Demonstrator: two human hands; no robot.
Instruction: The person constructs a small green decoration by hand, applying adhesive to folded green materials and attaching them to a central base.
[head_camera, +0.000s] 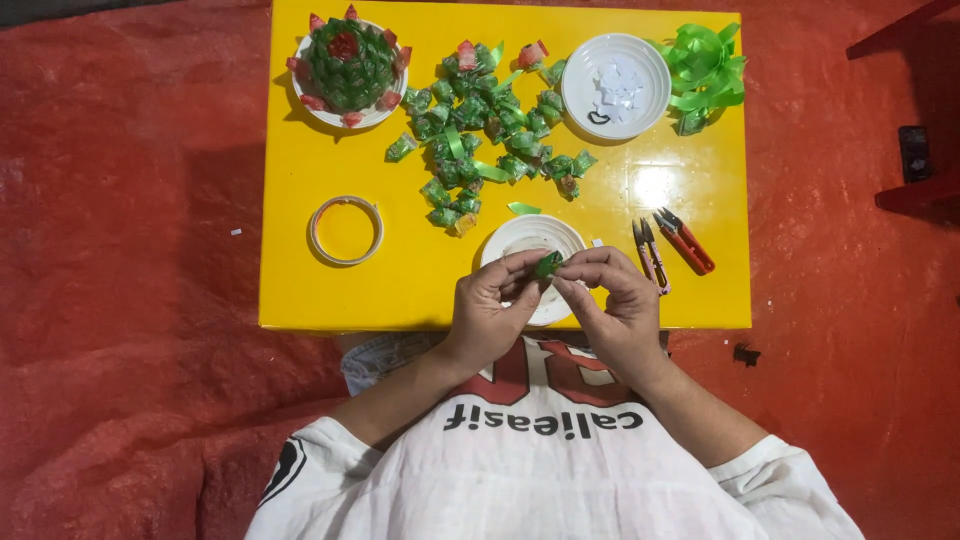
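Though half hidden by fingers (520, 288), green folded ribbon piece (547, 265) between 2 hands.

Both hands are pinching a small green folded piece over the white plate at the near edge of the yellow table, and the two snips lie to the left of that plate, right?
Not quite. The head view shows the two snips lying to the right of the white plate, not the left. The rest holds: left hand and right hand pinch the green folded piece over it, on the yellow table.

Your left hand (490, 305) and right hand (612, 300) meet close in front of your chest, fingertips pinched together and nearly touching each other. Both forearms angle inward from your sides, bare below white sleeves, wrists bent slightly. Your knuckles face up toward the camera and your fingers curl inward.
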